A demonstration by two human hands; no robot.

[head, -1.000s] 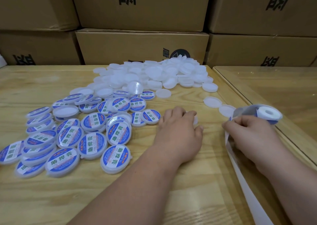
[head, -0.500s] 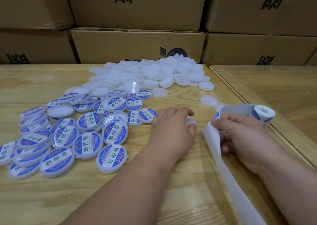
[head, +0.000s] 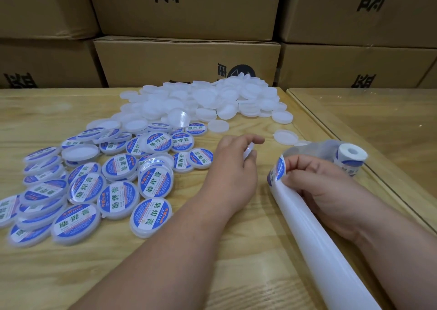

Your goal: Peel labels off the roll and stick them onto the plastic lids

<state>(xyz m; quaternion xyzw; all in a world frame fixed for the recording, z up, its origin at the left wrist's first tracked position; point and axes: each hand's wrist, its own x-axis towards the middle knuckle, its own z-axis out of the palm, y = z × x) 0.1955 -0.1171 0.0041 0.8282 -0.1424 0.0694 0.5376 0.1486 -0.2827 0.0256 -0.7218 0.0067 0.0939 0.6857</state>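
Lifted since before, left hand (head: 233,167) fingers (head: 254,139) pinch a lid (head: 248,149).

Labelled lids (head: 94,179) left, bare lids (head: 208,101) behind, roll (head: 350,160) right.

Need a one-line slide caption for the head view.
Left hand holds a blank lid while right hand peels a blue label off its backing strip.

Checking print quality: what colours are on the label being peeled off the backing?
Blue with a white band across the middle on the label; head view.
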